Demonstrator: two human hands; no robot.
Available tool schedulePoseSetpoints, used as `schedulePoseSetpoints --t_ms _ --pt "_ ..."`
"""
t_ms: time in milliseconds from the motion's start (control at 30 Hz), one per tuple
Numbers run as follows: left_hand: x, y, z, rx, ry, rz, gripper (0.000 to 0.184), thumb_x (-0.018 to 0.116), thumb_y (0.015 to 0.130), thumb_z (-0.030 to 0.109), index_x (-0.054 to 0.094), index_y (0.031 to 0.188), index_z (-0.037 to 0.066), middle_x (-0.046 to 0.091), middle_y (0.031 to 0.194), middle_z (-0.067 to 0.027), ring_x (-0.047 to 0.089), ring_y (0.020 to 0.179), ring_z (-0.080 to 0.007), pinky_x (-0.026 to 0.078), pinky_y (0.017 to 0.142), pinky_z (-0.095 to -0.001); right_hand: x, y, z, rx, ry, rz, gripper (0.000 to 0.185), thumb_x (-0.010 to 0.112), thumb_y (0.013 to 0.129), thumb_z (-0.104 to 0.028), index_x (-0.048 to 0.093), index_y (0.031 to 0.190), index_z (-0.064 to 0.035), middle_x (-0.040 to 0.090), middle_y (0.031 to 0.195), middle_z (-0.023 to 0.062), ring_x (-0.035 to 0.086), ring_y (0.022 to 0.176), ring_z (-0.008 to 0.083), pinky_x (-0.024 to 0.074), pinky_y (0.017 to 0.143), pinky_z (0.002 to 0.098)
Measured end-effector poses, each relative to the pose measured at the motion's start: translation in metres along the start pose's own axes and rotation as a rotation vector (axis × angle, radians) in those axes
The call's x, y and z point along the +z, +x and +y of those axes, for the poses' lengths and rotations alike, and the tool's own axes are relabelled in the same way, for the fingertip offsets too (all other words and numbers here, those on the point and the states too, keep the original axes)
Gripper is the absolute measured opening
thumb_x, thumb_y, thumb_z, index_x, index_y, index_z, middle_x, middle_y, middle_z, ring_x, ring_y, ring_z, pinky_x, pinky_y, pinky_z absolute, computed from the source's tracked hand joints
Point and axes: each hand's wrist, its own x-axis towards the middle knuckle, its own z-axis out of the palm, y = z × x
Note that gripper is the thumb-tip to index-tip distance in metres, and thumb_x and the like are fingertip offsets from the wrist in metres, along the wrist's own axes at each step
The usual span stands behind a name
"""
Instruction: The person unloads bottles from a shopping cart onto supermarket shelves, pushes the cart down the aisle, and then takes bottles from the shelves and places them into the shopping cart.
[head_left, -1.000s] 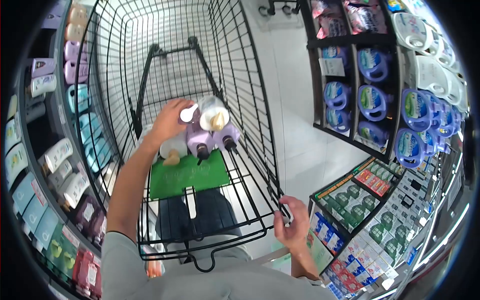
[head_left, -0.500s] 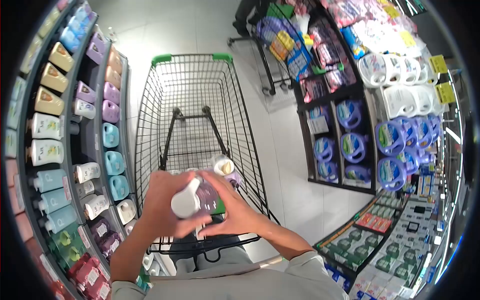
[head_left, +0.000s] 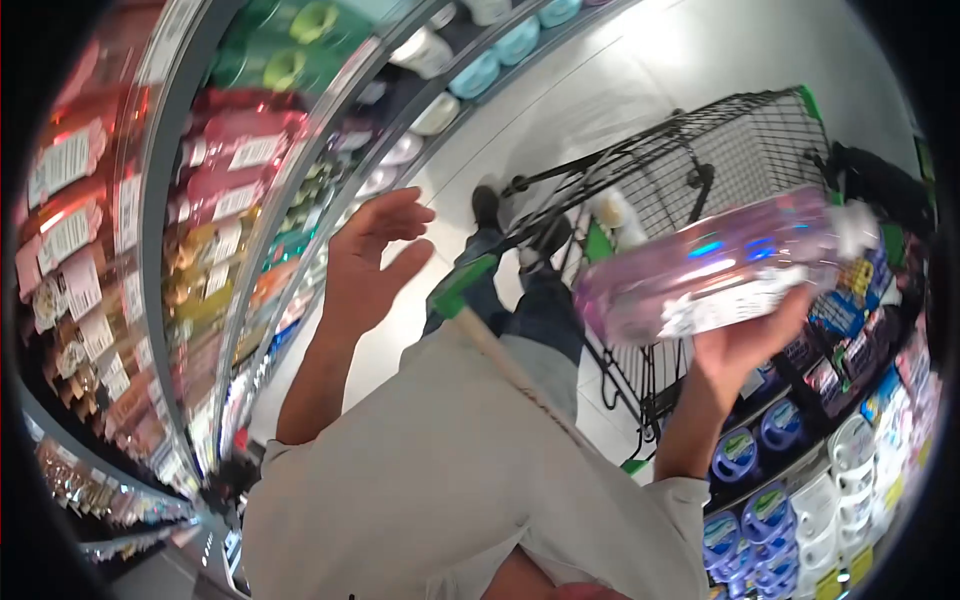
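A large clear bottle of pinkish-purple liquid [head_left: 690, 262], with a white top and a white label, lies tilted in my right hand [head_left: 750, 340]. My fingers grip it from below near the top end, over the side of the shopping cart [head_left: 730, 140]. My left hand [head_left: 368, 265] is empty, its fingers loosely curled and thumb apart, in the air between the shelves and the cart's handle [head_left: 500, 345]. Inside the cart, a white bottle [head_left: 618, 215] shows partly behind the purple one.
Shelves on the left hold red bottles [head_left: 235, 150], green bottles [head_left: 285, 45] and white and blue containers. To the right stand purple detergent jugs [head_left: 765, 510] and white jugs [head_left: 815, 510]. Pale floor tiles [head_left: 640, 50] run along the aisle.
Both hands were around the bottle above the cart. My left hand has let go and moved left; my right hand holds the bottle out to the right. The view has turned toward the left shelves.
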Motion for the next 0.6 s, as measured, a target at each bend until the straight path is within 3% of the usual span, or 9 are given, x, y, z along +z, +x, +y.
schedulePoseSetpoints --t_ms 67,100,167,267,333,400,600 --pt "-0.035 -0.025 -0.032 -0.104 -0.058 0.139 0.051 0.069 0.085 -0.002 0.059 0.135 -0.001 0.071 0.113 -0.0094 0.066 0.103 -0.0155 0.052 0.094 -0.0302 0.036 0.029 0.009 0.076 -0.232 -0.286 0.056 0.066 0.099 -0.036 0.052 0.143 -0.0057 0.061 0.135 0.0183 0.059 0.126 0.0323 0.0486 0.109 0.0512" --pt "-0.049 -0.041 -0.045 -0.186 -0.059 0.205 0.049 0.07 0.087 -0.003 0.059 0.135 0.0 0.071 0.114 -0.0092 0.065 0.102 -0.0142 0.052 0.093 -0.0297 0.052 0.042 0.024 0.106 -0.229 -0.271 0.056 0.066 0.099 -0.036 0.052 0.143 -0.0057 0.061 0.135 0.0183 0.059 0.126 0.0323 0.0486 0.109 0.0512" --pt "-0.069 -0.06 -0.061 -0.286 -0.072 0.288 0.047 0.07 0.09 -0.006 0.059 0.135 0.001 0.07 0.113 -0.0086 0.065 0.102 -0.0128 0.053 0.092 -0.0294 0.079 0.085 0.072 -0.053 -0.712 -0.554 0.06 0.076 0.086 -0.028 0.057 0.137 -0.0055 0.065 0.13 0.0158 0.063 0.119 0.0301 0.0517 0.103 0.0461" --pt "-0.074 -0.049 -0.062 -0.068 0.139 0.248 0.059 0.078 0.083 -0.004 0.057 0.138 0.002 0.071 0.114 -0.0094 0.066 0.106 -0.0166 0.053 0.097 -0.0342 0.094 0.138 0.153 -0.316 -1.442 -0.979 0.069 0.091 0.066 -0.016 0.066 0.129 -0.0052 0.07 0.122 0.0119 0.069 0.108 0.0267 0.0564 0.093 0.0385" --pt "-0.071 -0.02 -0.061 0.061 0.257 0.184 0.085 0.089 0.074 0.012 0.047 0.147 0.003 0.065 0.129 -0.0146 0.063 0.116 -0.0239 0.051 0.101 -0.0392 0.075 0.147 0.204 -0.273 -1.396 -1.094 0.07 0.092 0.063 -0.011 0.066 0.128 -0.0084 0.07 0.119 0.0106 0.069 0.108 0.0272 0.0555 0.094 0.0371" --pt "-0.062 0.022 -0.052 0.27 0.358 0.167 0.097 0.093 0.07 0.019 0.042 0.151 0.005 0.053 0.144 -0.0187 0.056 0.129 -0.0314 0.05 0.103 -0.0423 0.05 0.141 0.24 -0.145 -1.296 -1.13 0.069 0.09 0.065 -0.008 0.065 0.128 -0.0034 0.069 0.129 0.0118 0.068 0.115 0.0291 0.0551 0.1 0.0388" --pt "-0.097 0.044 -0.078 0.441 0.666 0.072 0.086 0.09 0.07 0.015 0.049 0.144 0.005 0.059 0.135 -0.0198 0.063 0.117 -0.036 0.053 0.096 -0.0443 0.045 0.098 0.293 0.032 -1.139 -1.08 0.065 0.087 0.065 -0.002 0.064 0.125 -0.0061 0.062 0.131 0.012 0.062 0.12 0.0326 0.0532 0.099 0.0409"
